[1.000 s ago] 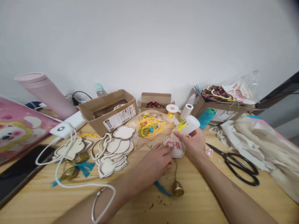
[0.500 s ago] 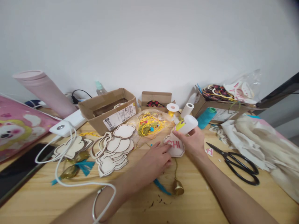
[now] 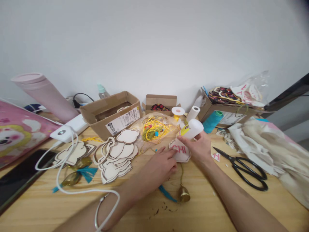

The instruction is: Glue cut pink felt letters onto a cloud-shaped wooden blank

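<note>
My right hand point(image 3: 199, 145) is wrapped round a white glue bottle point(image 3: 194, 128) with a yellow label. The bottle is tilted, its lower left end over a small scalloped fabric plaque point(image 3: 183, 157) bearing the pink letters CHI. The bottle's tip cannot be made out. My left hand point(image 3: 162, 161) lies with outstretched fingers on the plaque's left edge, holding nothing; its lower fingers are partly curled. From the plaque's near side runs an olive cord to a gold bell point(image 3: 184, 194). A blue ribbon point(image 3: 167, 193) lies beside the bell.
Black scissors point(image 3: 248, 166) and a pink letter piece point(image 3: 216, 156) lie at right. Cloud-shaped wooden cutouts point(image 3: 118, 161) are piled at left, near a white cable point(image 3: 84, 191). Behind stand an open cardboard box point(image 3: 103, 124), bagged yellow cord point(image 3: 156, 129) and a teal thread spool point(image 3: 212, 121).
The camera view shifts very slightly. Both hands, the glue bottle and the plaque stay almost in place.
</note>
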### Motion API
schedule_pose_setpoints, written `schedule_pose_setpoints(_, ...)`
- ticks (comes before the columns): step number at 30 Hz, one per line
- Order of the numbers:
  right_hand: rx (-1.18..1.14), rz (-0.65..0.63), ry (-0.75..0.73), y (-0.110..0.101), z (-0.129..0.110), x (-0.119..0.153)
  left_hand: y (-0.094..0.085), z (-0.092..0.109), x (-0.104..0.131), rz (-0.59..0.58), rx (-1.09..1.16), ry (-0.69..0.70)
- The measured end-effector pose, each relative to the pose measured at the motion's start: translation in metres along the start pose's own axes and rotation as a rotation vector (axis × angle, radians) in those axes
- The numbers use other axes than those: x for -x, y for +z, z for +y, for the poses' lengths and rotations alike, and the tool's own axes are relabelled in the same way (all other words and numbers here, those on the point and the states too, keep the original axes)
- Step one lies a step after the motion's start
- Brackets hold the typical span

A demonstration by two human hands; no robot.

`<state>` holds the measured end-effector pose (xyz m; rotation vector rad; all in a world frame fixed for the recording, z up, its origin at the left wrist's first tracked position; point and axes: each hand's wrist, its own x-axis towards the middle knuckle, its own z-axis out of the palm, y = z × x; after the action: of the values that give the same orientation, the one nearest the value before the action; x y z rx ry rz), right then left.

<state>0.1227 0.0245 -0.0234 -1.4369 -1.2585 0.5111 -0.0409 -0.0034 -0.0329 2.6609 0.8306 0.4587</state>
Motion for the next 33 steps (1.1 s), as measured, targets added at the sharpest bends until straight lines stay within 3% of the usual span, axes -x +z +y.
schedule_pose_setpoints(9,-0.209,0.103,0.124,-0.007,0.000,-0.009,-0.008,0.003,-0.001,0.003,0.014,-0.011)
schedule_pose_setpoints(13,-0.245,0.088,0.142,-0.008,-0.006,-0.008,-0.015,0.004,-0.003,0.009,0.063,-0.035)
schedule_pose_setpoints(19,-0.253,0.075,0.146,-0.004,0.000,-0.007,-0.020,-0.012,-0.010,0.166,0.330,-0.241)
schedule_pose_setpoints(24,-0.228,0.007,0.132,0.000,0.003,-0.005,-0.020,-0.023,-0.015,0.263,0.399,-0.387)
schedule_pose_setpoints(33,-0.114,-0.040,0.022,0.000,0.009,-0.006,-0.015,-0.019,-0.014,0.229,0.333,-0.290)
